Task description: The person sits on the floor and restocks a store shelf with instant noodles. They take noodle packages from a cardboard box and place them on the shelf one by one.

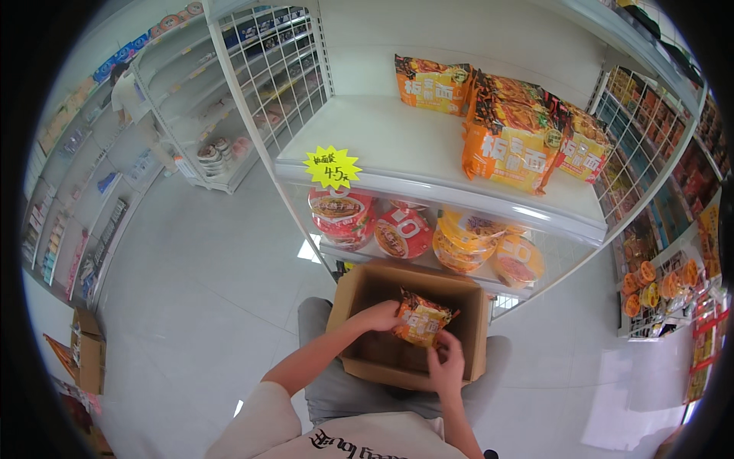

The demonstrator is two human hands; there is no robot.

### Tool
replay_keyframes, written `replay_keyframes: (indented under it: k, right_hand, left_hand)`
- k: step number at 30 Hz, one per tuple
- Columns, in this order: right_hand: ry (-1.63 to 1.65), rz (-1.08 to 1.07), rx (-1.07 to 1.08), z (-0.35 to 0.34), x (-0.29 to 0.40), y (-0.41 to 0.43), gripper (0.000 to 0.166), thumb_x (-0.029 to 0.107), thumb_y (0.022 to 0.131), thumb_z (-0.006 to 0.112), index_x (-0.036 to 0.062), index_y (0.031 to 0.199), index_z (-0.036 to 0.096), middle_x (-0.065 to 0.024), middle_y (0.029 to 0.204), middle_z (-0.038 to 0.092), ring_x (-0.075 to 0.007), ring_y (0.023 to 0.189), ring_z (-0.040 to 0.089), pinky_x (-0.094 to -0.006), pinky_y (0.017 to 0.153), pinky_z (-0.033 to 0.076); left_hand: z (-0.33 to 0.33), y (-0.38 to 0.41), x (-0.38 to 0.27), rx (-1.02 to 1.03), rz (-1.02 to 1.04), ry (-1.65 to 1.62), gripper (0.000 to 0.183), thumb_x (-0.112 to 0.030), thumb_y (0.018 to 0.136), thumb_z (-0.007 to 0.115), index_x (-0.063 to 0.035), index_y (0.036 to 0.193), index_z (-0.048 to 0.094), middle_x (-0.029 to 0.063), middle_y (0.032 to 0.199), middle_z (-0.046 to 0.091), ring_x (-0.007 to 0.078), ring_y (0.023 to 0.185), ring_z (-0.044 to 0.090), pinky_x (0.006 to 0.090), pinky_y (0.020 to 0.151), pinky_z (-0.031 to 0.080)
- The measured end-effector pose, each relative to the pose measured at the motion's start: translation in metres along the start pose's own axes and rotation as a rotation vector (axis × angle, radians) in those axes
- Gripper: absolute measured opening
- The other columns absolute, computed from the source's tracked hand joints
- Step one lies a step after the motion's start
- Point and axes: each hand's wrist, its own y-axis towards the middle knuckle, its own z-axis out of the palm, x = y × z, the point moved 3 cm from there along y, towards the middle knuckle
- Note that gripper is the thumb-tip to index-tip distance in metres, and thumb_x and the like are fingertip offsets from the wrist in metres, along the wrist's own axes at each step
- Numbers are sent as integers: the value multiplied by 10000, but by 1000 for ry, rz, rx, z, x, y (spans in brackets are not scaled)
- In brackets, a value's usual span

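Observation:
Between my two hands, over the opening of a cardboard box, is an orange and yellow packet of instant noodles. My left hand grips its left edge, the fingertips partly hidden behind it. At the packet's lower right corner, my right hand pinches with thumb and fingers. The box stands between my knees, against the front of a white shelf unit. More packets like this one stand grouped on the right of the upper shelf, with a single packet farther back.
A yellow starburst price tag hangs on the shelf edge. Red noodle bowls and yellow noodle bowls fill the shelf below. Wire grid panels close the unit's sides. Another person stands at shelving far left. Cup noodles sit on a right-hand rack.

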Motion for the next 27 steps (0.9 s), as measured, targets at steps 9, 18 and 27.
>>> replay_keyframes:
  k: [9, 18, 27]
  right_hand:
    - [553, 292, 128, -9, -11, 25, 496, 265, 1014, 568, 18, 1433, 471, -124, 1340, 575, -206, 1162, 606, -367, 950, 525]
    - [672, 490, 141, -7, -17, 17, 474, 432, 1082, 431, 29, 1265, 599, -18, 1049, 639, -99, 902, 602, -295, 779, 552]
    - [641, 600, 48, -6, -32, 15, 465, 464, 1086, 407, 76, 1184, 644, 8, 1021, 674, -86, 885, 610, -251, 682, 483]
  left_hand:
    - [-3, -108, -32, -164, 91, -684, 202, -120, 1010, 614, -34, 1192, 592, -9, 901, 641, 77, 747, 569, 250, 664, 479]
    - [15, -109, -34, -219, 108, -762, 238, -240, 1049, 570, -21, 1058, 663, -25, 842, 639, 61, 740, 564, 238, 685, 479]
    - [19, -109, -26, -198, 215, -891, 260, -233, 1049, 565, 4, 1022, 666, -6, 850, 667, 66, 759, 593, 247, 671, 488]
